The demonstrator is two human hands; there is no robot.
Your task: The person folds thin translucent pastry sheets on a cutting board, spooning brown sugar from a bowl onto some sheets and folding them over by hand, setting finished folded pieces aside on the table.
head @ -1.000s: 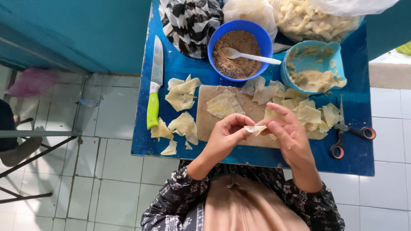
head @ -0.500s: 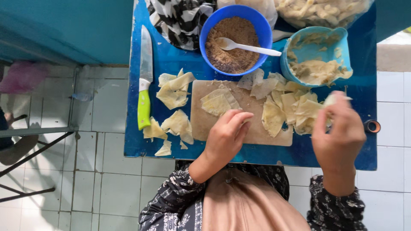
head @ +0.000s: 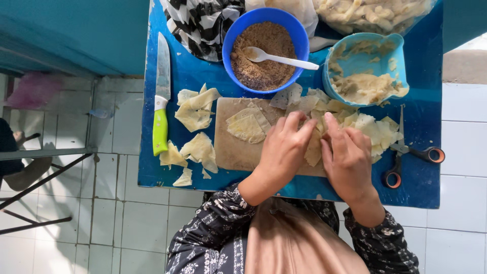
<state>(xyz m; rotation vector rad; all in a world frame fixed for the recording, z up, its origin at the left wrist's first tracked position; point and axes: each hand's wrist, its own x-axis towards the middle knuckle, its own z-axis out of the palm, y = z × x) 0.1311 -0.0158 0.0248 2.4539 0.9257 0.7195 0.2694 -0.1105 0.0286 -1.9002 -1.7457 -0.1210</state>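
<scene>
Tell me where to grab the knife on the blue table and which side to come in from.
Grip the knife by its green handle, which lies at the end nearer the person. The blade points away, toward the table's far edge. Come from the near left side: the handle lies flat by the table's left edge, with pastry pieces close on its right. Both hands are busy at the cutting board.
</scene>
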